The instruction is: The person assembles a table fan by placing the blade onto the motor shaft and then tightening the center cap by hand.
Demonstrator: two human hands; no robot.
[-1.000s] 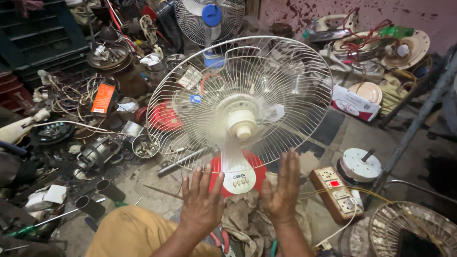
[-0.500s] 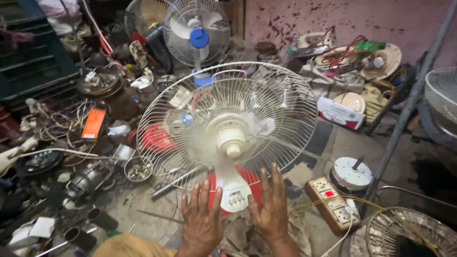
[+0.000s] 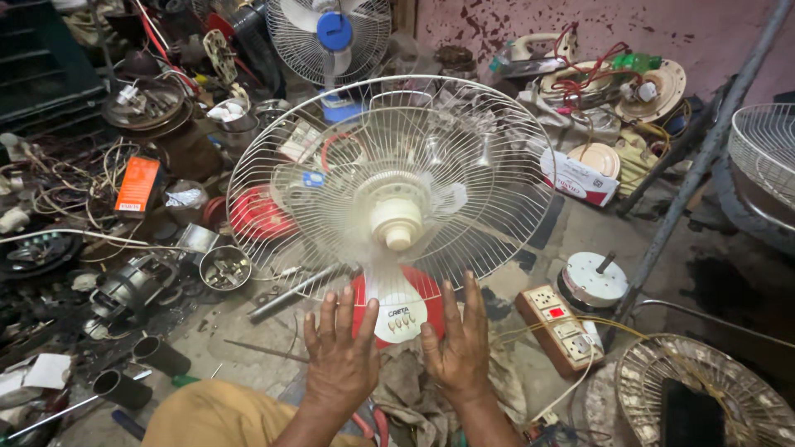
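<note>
A table fan stands on the floor in front of me, its round wire guard (image 3: 389, 182) facing up toward the camera and its blades blurred behind the cream hub (image 3: 396, 222). Its red and white base (image 3: 399, 308) carries a row of push buttons. My left hand (image 3: 339, 356) is spread flat at the left of the base, fingers apart. My right hand (image 3: 457, 348) is spread the same way at the right of the base. Neither hand holds anything; both hover at or just touch the base's edges.
A beige socket board (image 3: 560, 324) with cables lies right of the base. A round motor (image 3: 591, 281) sits behind it, a wire guard (image 3: 696, 397) at lower right. Another fan (image 3: 330, 37) stands at the back. Motor parts, tubes (image 3: 157, 354) and wires crowd the left.
The view has shifted so the fan sits more central. Both hands have stayed spread beside the base, moving slightly closer to it. The blades look blurred throughout.
</note>
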